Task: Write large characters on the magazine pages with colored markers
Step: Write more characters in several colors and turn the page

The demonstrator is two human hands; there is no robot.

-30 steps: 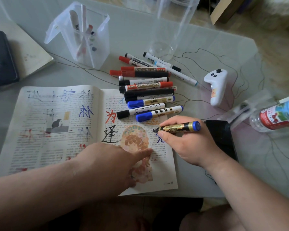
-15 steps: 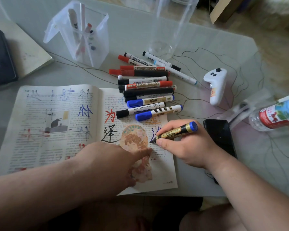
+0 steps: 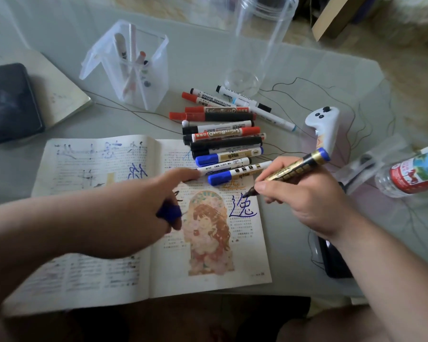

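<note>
On the pale glass worktop (image 3: pixel 208 58) the magazine (image 3: pixel 84 280) lies open before me. My left hand (image 3: pixel 139 206) has left the picture it was pressing and now stretches its forefinger to the near edge of the pile of markers (image 3: pixel 223 134), lower fingers curled round a blue cap (image 3: pixel 168 211). My right hand (image 3: pixel 304 198) pinches the gold-barrelled marker (image 3: pixel 294 166), tip just above the blue character (image 3: pixel 242 209), now uncovered. My left forearm hides the fold; a white controller (image 3: pixel 325 127) and a bottle (image 3: pixel 413 174) lie to the right.
</note>
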